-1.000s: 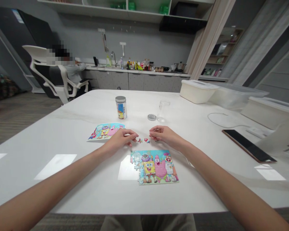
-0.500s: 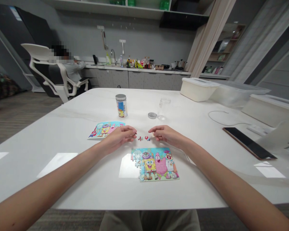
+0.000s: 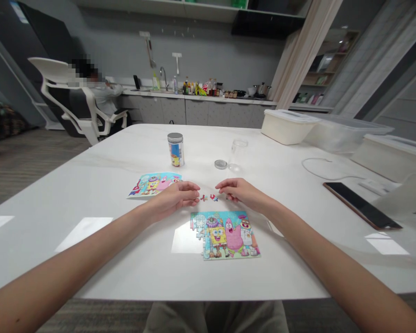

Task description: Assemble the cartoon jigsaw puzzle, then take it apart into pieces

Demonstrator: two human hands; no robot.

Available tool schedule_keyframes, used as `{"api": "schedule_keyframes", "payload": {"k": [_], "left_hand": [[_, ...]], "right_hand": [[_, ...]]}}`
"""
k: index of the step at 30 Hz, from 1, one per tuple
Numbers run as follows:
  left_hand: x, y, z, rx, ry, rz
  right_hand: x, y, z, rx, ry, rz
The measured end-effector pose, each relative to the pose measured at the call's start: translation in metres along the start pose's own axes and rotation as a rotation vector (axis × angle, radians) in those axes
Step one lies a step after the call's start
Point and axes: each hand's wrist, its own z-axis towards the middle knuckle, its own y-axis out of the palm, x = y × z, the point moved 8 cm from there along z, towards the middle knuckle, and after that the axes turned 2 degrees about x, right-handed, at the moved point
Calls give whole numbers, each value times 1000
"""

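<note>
A partly assembled cartoon jigsaw puzzle (image 3: 233, 237) lies flat in front of me, its left edge stepped and uneven. Just beyond it are loose puzzle pieces, a red-brown piece (image 3: 204, 198) and a red, white and blue piece (image 3: 214, 197). My left hand (image 3: 176, 198) rests at the left of these pieces, fingers curved and apart. On their other side is my right hand (image 3: 241, 192), thumb and index finger parted; a small dark bit shows by its fingertips. A printed picture sheet (image 3: 149, 186) with the same characters lies beyond my left wrist.
Farther back stand a lidded jar (image 3: 175, 150), a clear jar (image 3: 238, 155) and a loose silver lid (image 3: 221, 164). At right are a tablet (image 3: 360, 206), a white cable (image 3: 310, 167) and storage boxes (image 3: 288, 127). A person sits on an office chair (image 3: 83, 108) at back left.
Both hands stay over the loose pieces with small finger shifts; the left fingertips now sit closer to the red-brown piece. The whole view has shifted slightly.
</note>
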Motion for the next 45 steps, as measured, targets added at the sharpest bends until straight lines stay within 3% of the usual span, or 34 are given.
{"api": "schedule_keyframes", "payload": {"k": [2,6,13,22,27,34,41,45], "left_hand": [[-1,3,-1,-21,-5,6],[-1,3,-2,-27,5,22],[2,0,-5,28,10,59],[-3,2,-4,28,-33,16],[-2,-4,2,44,35,26],[-5,-5,3,36,-1,47],[-6,-4,3,-12,13,43],[-7,-2,2,-33,9,56]], "right_hand": [[1,5,-2,-65,45,105],[1,1,-3,-30,45,238],[1,-8,3,52,-43,50],[4,-1,3,5,-31,129],[5,-1,4,18,-7,225],[-3,-11,5,144,-105,-110],[4,-4,15,58,-169,89],[6,-7,16,90,-163,47]]}}
